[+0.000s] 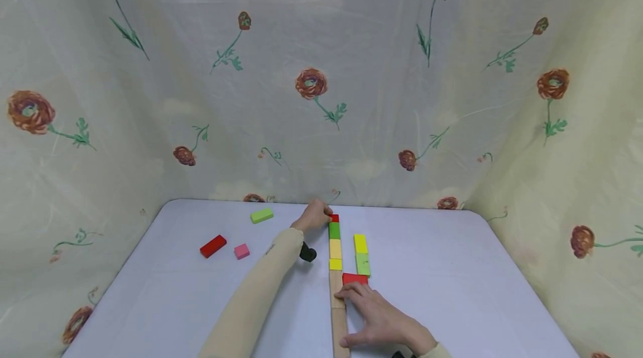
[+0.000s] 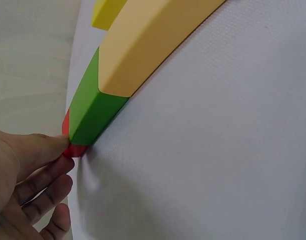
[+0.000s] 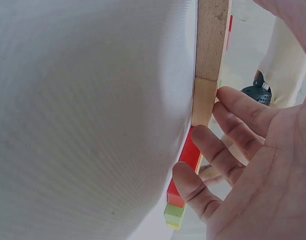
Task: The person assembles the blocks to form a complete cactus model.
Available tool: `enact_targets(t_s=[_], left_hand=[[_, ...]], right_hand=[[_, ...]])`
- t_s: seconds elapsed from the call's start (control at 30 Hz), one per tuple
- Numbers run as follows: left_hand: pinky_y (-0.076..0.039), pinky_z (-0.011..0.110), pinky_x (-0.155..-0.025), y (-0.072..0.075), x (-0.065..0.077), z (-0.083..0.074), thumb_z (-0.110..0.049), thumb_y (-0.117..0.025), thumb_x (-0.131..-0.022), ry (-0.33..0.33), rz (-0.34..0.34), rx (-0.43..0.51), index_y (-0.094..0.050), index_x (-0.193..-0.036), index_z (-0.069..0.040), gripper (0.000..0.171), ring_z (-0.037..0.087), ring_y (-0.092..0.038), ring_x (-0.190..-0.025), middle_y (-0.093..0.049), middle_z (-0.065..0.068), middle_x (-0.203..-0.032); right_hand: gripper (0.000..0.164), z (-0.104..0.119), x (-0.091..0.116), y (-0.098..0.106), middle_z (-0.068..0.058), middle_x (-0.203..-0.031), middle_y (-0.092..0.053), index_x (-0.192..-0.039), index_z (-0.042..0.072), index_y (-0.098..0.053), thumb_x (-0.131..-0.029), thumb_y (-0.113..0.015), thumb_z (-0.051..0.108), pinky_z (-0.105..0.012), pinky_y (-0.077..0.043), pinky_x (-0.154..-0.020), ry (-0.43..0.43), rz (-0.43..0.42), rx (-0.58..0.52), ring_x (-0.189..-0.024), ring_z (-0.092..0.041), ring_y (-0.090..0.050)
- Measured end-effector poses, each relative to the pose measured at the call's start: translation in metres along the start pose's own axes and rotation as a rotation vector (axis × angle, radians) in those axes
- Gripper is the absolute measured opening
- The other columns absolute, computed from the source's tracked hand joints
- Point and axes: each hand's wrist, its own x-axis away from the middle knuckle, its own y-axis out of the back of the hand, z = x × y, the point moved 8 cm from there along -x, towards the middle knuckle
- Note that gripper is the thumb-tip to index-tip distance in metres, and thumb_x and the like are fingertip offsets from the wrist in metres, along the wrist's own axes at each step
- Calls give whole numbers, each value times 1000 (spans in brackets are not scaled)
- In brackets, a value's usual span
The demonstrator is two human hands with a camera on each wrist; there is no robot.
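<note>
A straight row of blocks runs away from me along the white table. At its far end my left hand pinches a small red block, set against a green block. Nearer come a pale orange block, a yellow block and two plain wooden blocks. Fingers spread, my right hand rests along the wooden blocks, its thumb by the nearer one. Partly under those fingers lies another red block, right of the row. A lime block and a second yellow block continue beyond it.
Left of the row lie a long red block, a pink block and another lime block. A flowered curtain hangs behind the table's far edge and along both sides.
</note>
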Motion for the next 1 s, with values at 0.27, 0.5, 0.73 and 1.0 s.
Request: enact_targets(t_s=[0.27, 0.5, 0.73, 1.0], left_hand=[[-54, 31, -83, 6, 4, -2, -7, -64, -91, -57, -1, -36, -67, -120, -1, 29, 20, -58, -94, -67, 11, -114], [-53, 31, -81, 17, 12, 1, -10, -62, -93, -47, 3, 11, -64, -124, -3, 32, 21, -55, -93, -63, 10, -113], [-52, 33, -81, 36, 21, 8, -16, -63, -93, -33, -16, 37, -62, -126, -4, 34, 22, -55, -94, -62, 9, -113], [-52, 37, -88, 66, 31, 24, -16, -63, -94, -57, -79, 16, -63, -124, -4, 33, 25, -57, -102, -62, 13, -120]], right_hand=[[82, 0, -1, 0, 5, -136, -45, -136, 29, -48, -70, -66, 74, -48, -41, -100, 3, -3, 14, -121, -14, -43], [82, 0, 0, 0, 6, -135, -46, -137, 28, -48, -71, -65, 74, -47, -42, -99, 14, -9, 16, -120, -14, -43], [81, -1, -1, 1, 6, -135, -46, -136, 28, -48, -71, -66, 73, -47, -42, -98, -4, 3, -2, -118, -13, -43], [82, 2, 1, 0, 6, -135, -46, -137, 27, -48, -71, -66, 73, -46, -42, -98, 19, -5, 4, -118, -12, -42]])
